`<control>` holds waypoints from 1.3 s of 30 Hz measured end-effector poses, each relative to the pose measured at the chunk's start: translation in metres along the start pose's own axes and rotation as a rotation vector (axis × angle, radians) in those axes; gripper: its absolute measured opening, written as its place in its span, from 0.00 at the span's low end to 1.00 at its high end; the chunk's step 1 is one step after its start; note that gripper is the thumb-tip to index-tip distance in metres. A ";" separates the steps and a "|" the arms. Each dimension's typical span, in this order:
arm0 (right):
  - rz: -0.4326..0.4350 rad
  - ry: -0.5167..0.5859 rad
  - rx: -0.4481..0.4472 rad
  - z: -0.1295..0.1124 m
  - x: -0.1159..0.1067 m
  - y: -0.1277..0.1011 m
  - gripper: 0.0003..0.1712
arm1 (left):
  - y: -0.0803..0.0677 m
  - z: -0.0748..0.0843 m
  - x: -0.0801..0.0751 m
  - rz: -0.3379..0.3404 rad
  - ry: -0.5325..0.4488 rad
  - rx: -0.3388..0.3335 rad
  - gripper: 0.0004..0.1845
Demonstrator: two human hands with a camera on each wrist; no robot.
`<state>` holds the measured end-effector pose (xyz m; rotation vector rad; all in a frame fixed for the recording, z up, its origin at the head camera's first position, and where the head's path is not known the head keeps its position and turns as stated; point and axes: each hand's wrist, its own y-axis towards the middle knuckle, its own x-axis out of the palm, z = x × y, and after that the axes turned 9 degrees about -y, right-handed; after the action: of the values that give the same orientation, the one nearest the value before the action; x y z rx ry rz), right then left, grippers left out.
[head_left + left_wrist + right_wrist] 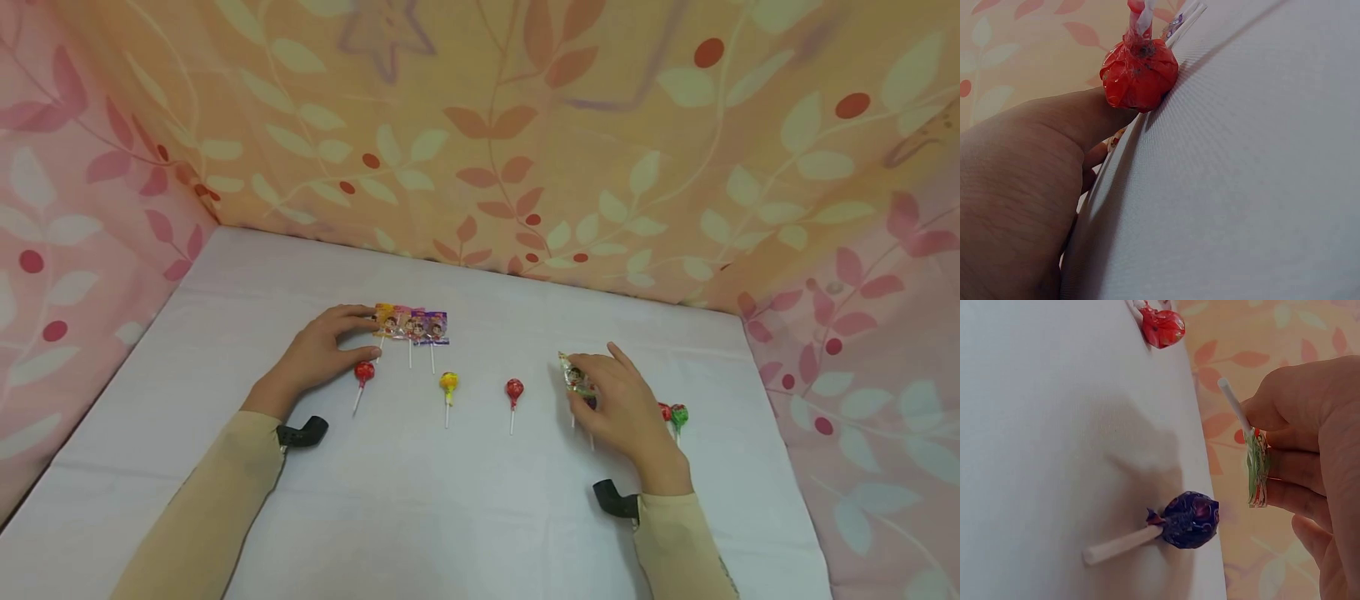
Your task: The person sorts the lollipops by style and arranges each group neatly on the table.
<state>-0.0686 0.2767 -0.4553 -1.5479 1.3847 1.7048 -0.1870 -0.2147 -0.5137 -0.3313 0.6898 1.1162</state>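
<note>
Head view shows four flat wrapped lollipops (412, 325) in a row, the left hand (322, 350) touching the leftmost with relaxed fingers. Round lollipops (513, 390) on the white table (450, 517): three red, one yellow, one green, one dark. The right hand (618, 408) pinches a fifth flat lollipop (572, 375) above the table.

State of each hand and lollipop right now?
left hand: fingertips touching the row of flat lollipops, lying side by side
right hand: pinching a flat lollipop, lifted off the table
dark round lollipop: lying under right hand
red round lollipop: lying by left thumb
</note>
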 end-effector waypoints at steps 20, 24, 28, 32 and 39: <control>-0.015 0.062 -0.001 -0.016 0.010 0.017 0.27 | -0.001 0.002 0.000 -0.003 0.001 -0.034 0.28; -0.019 0.066 0.002 -0.019 0.013 0.021 0.27 | 0.000 0.002 0.000 -0.004 0.002 -0.032 0.27; -0.038 0.068 0.015 -0.021 0.015 0.026 0.27 | 0.000 0.001 0.000 -0.007 0.009 -0.026 0.28; -0.062 0.071 0.039 -0.024 0.015 0.030 0.28 | 0.000 0.001 0.000 -0.005 0.011 -0.016 0.27; -0.082 0.067 0.038 -0.028 0.016 0.039 0.29 | 0.000 0.002 0.000 -0.002 0.009 -0.015 0.27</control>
<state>-0.0924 0.2324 -0.4519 -1.6317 1.3588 1.5821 -0.1860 -0.2133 -0.5119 -0.3499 0.6889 1.1187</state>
